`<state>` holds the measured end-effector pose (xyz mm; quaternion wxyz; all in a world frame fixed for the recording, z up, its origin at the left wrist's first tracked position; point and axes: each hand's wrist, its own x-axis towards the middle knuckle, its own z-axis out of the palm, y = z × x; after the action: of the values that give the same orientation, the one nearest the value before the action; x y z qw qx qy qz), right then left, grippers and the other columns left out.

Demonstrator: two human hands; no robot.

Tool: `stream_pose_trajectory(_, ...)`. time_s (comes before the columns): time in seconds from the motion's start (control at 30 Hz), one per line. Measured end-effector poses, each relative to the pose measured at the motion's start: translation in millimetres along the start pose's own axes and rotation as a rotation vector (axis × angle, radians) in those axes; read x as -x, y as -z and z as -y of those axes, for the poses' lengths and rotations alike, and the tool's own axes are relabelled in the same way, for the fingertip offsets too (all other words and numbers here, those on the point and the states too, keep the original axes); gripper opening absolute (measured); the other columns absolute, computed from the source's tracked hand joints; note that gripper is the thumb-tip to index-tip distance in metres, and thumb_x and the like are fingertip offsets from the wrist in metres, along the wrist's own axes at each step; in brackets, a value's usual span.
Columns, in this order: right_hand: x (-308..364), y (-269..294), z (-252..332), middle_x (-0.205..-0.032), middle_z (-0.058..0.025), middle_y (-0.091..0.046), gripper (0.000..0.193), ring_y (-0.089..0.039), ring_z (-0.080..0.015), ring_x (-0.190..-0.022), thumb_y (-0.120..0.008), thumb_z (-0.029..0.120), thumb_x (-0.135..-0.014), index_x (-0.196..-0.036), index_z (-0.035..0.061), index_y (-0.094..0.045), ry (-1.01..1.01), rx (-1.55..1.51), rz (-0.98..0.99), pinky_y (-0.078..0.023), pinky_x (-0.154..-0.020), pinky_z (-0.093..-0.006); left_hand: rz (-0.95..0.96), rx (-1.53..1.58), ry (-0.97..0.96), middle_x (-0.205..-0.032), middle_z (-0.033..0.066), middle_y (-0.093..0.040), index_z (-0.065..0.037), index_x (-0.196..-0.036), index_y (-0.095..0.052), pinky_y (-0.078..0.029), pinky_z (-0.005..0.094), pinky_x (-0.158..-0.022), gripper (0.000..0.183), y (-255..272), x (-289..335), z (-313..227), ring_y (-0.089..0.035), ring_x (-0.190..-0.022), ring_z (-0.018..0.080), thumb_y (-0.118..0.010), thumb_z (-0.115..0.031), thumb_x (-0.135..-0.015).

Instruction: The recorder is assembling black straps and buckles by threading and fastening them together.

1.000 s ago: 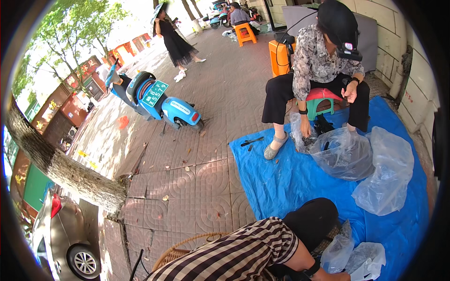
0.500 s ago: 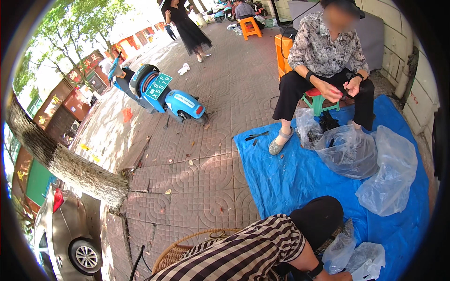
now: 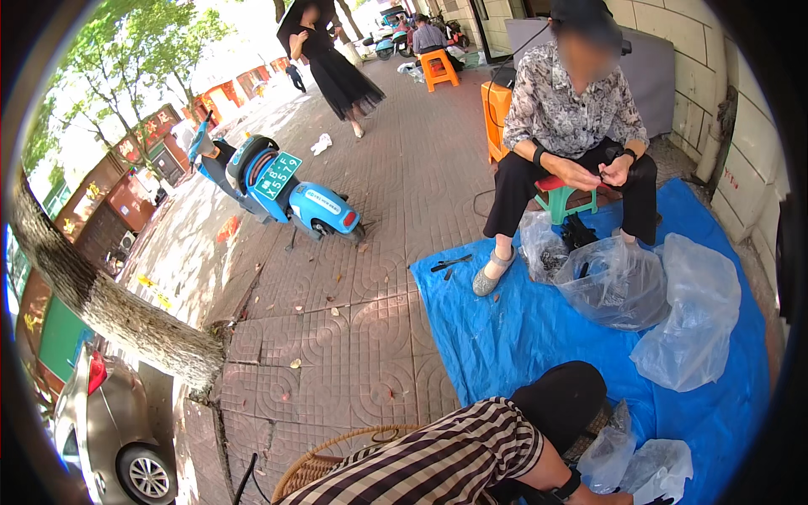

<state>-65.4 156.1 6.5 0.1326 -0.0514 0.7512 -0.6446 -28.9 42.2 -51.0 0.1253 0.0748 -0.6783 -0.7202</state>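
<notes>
- Left hand [image 3: 608, 498]: the person's own, on a forearm in a striped sleeve with a dark wristband; only its top shows at the lower edge of the view, so whether it is open or closed cannot be told
- Right hand: outside the view
- Small clear bags [image 3: 644, 468]: crumpled plastic, lying on the tarp just beside the left hand, right of the person's dark-trousered knee
- Blue tarp [image 3: 522, 337]: spread over the patterned paving, bearing the bags and both people's feet
- Large clear bags [image 3: 665, 303]: two bulky plastic sacks on the tarp, well apart from the left hand, in front of the seated person
- Seated person [image 3: 572, 109]: patterned blouse, dark trousers, on a green stool [image 3: 560, 200]; both hands meet over the lap on something too small to make out
- Dark tool [image 3: 450, 263]: lying at the tarp's far left corner, near the seated person's shoe
- Wicker basket [image 3: 324, 463]: rim visible at the lower edge, left of the striped sleeve
- Blue scooter [image 3: 290, 189]: parked on the paving, beyond the tarp
- Tree trunk [image 3: 109, 307]: leaning across the left side, with a grey car [image 3: 114, 429] below it
- Walker in a black dress [image 3: 337, 71]: far up the pavement
</notes>
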Motion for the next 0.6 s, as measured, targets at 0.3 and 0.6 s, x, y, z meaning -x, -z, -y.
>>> stream_pose_trajectory(0.3,16.5,20.6,-7.6,-0.072,-0.0013,-0.058,0.012,-0.047,-0.0066,-0.057,-0.054,0.007,-0.083,-0.091,0.0007,-0.062,-0.282,-0.398,0.173,-0.036,-0.052,-0.0198,0.031,-0.058,-0.226,-0.061,0.0089,-0.057,-0.002,-0.076,-0.063,-0.043,0.0326,-0.052,0.015,-16.0,16.6,-12.4,-0.054,-0.053,0.02,-0.062,-0.018,-0.078)
stream_pose_trajectory(0.6,3.9,-10.3,4.0,-0.053,0.0086,-0.034,0.01,-0.026,0.0001,-0.042,-0.047,0.012,-0.092,-0.084,0.0078,-0.05,-0.315,-0.587,0.428,-0.023,-0.04,-0.0172,0.236,0.361,0.505,-0.064,-0.0001,-0.057,-0.006,-0.086,-0.059,-0.037,0.0191,-0.043,0.011,51.4,0.0,-75.4,-0.046,-0.048,0.0035,-0.06,-0.017,-0.083)
